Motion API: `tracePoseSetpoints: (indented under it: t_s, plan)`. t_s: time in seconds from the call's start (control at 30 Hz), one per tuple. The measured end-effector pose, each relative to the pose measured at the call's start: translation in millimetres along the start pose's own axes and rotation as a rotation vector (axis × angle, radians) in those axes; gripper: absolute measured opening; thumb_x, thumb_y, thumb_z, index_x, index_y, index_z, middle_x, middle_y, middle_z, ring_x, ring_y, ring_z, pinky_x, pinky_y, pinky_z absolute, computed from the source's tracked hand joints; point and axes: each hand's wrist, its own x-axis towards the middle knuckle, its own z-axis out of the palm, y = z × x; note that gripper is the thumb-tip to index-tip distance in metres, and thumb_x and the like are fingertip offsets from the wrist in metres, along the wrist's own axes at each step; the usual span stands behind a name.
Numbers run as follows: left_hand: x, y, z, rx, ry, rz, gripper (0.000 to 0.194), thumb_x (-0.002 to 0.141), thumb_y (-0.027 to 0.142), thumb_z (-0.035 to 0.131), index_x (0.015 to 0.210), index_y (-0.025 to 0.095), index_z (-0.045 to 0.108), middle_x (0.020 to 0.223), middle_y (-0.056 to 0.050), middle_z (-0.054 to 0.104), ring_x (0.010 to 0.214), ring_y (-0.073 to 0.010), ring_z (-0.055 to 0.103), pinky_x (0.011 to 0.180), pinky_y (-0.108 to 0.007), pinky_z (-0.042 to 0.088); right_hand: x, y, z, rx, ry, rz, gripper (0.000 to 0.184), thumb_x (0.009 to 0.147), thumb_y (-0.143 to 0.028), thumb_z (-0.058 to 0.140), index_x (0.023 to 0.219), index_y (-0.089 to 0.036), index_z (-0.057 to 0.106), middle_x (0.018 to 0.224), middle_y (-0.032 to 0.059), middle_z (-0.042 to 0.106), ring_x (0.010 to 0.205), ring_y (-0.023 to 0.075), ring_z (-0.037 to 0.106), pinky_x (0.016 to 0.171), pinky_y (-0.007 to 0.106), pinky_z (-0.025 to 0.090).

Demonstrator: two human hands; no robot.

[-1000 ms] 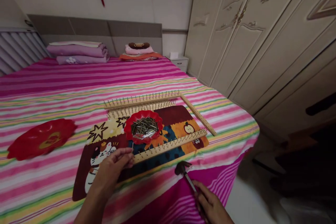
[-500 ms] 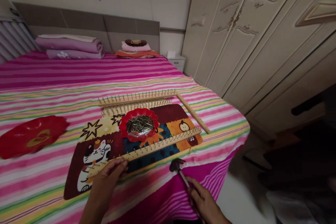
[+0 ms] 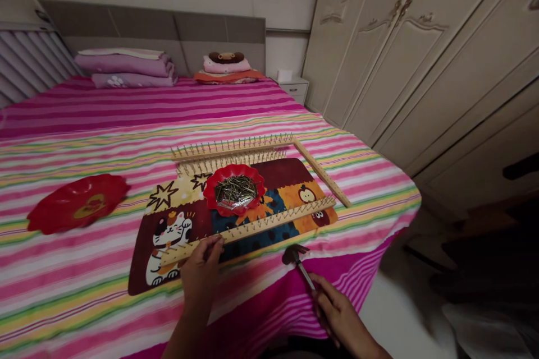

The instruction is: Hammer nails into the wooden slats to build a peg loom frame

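Note:
A light wooden strip (image 3: 269,223) with a row of nails standing along it lies slantwise over a dark patterned mat (image 3: 138,266). At its left part, my left hand (image 3: 204,263) is closed, thumb and finger pinched together against the strip; whatever is between the fingertips is too small to make out. My right hand (image 3: 339,311) grips a claw hammer (image 3: 304,274) by the handle, its head low over the bed's front edge, apart from the strip. Just behind the strip, a red scalloped bowl (image 3: 209,196) holds many loose nails (image 3: 236,192).
Behind the bowl lie more nail-studded strips (image 3: 236,151), and a plain-looking strip (image 3: 322,173) slants at right. A red scalloped tray (image 3: 54,210) rests on the striped bedspread (image 3: 76,275) at left. Folded bedding (image 3: 126,67) sits by the headboard; a wardrobe (image 3: 379,56) stands right.
The camera view has shifted, so everything appears farther right and slightly higher. Both hands keep nearly the same places relative to the strip and the hammer.

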Motion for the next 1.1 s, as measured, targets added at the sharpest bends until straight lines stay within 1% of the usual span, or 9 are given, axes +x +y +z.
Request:
tracePoseSetpoints:
  t_s: [0.17,0.33,0.43,0.5,0.67,0.8,0.9,0.97,1.1]
  plan:
    - [2,-2,4.5,0.076,0.023,0.062,0.030,0.068,0.046,0.054,0.082,0.022,0.066,0.074,0.000,0.071,0.071,-0.0181,0.065,0.071,-0.029,0.048,-2,-2,-1,-0.029,-0.018,-0.011,0.065,0.076,-0.054,0.044,0.126,-0.013,0.045,0.044,-0.0123,0.035,0.031,0.0075,0.028,0.029,0.016,0.018]
    - [4,-7,8.8,0.194,0.067,0.297,0.024,0.074,0.041,0.051,0.079,0.022,0.065,0.075,-0.001,0.070,0.071,-0.0170,0.064,0.069,-0.028,0.047,-15,-15,7,-0.041,-0.074,-0.069,0.057,0.079,-0.051,0.047,0.123,-0.015,0.049,0.051,-0.0097,0.034,0.039,0.0079,0.028,0.037,0.019,0.019]
    - [4,-9,10.8,0.252,0.086,0.451,0.022,0.078,0.036,0.048,0.079,0.022,0.065,0.078,-0.002,0.069,0.076,-0.0164,0.063,0.071,-0.027,0.046,-27,-44,16,-0.092,-0.146,-0.155,0.049,0.085,-0.048,0.043,0.123,-0.019,0.051,0.050,-0.0100,0.030,0.039,0.0087,0.027,0.038,0.020,0.019]
    - [4,-10,11.5,0.274,0.098,0.509,0.022,0.080,0.035,0.047,0.080,0.022,0.064,0.079,-0.002,0.069,0.076,-0.0158,0.063,0.071,-0.026,0.046,-32,-70,25,-0.159,-0.222,-0.280,0.045,0.087,-0.044,0.042,0.123,-0.020,0.051,0.052,-0.0088,0.031,0.043,0.0094,0.029,0.041,0.021,0.022]
    - [5,-17,12.3,0.302,0.106,0.571,0.022,0.082,0.034,0.045,0.082,0.020,0.063,0.078,-0.002,0.068,0.075,-0.0152,0.062,0.070,-0.025,0.046,-32,-129,52,-0.198,-0.272,-0.471,0.037,0.091,-0.027,0.038,0.126,-0.020,0.048,0.056,-0.0079,0.035,0.047,0.0095,0.031,0.044,0.021,0.025]
    - [5,-21,13.2,0.306,0.114,0.617,0.023,0.084,0.033,0.044,0.084,0.020,0.062,0.081,-0.003,0.068,0.077,-0.0152,0.062,0.072,-0.025,0.046,-24,-154,74,-0.278,-0.309,-0.584,0.035,0.090,-0.021,0.038,0.123,-0.021,0.050,0.056,-0.0079,0.038,0.045,0.0091,0.031,0.046,0.020,0.032]
    - [6,-23,13.3,0.329,0.117,0.599,0.022,0.083,0.032,0.043,0.081,0.020,0.062,0.074,-0.002,0.066,0.071,-0.0146,0.062,0.066,-0.024,0.045,-20,-162,84,-0.367,-0.317,-0.612,0.033,0.088,-0.017,0.040,0.118,-0.020,0.054,0.065,-0.0033,0.052,0.051,0.0102,0.042,0.057,0.022,0.041]
    - [6,-23,13.5,0.324,0.109,0.595,0.021,0.083,0.031,0.044,0.082,0.021,0.062,0.074,-0.001,0.066,0.070,-0.0143,0.062,0.065,-0.024,0.045,-23,-162,83,-0.394,-0.304,-0.614,0.032,0.088,-0.017,0.041,0.117,-0.020,0.055,0.073,-0.0010,0.056,0.056,0.0109,0.047,0.062,0.023,0.043]
    - [7,-24,15.3,0.284,0.114,0.586,0.021,0.082,0.033,0.045,0.083,0.021,0.062,0.081,-0.003,0.068,0.077,-0.0153,0.063,0.072,-0.026,0.047,-35,-151,65,-0.367,-0.274,-0.581,0.034,0.091,-0.024,0.038,0.123,-0.021,0.051,0.063,-0.0045,0.050,0.049,0.0101,0.041,0.050,0.020,0.039]
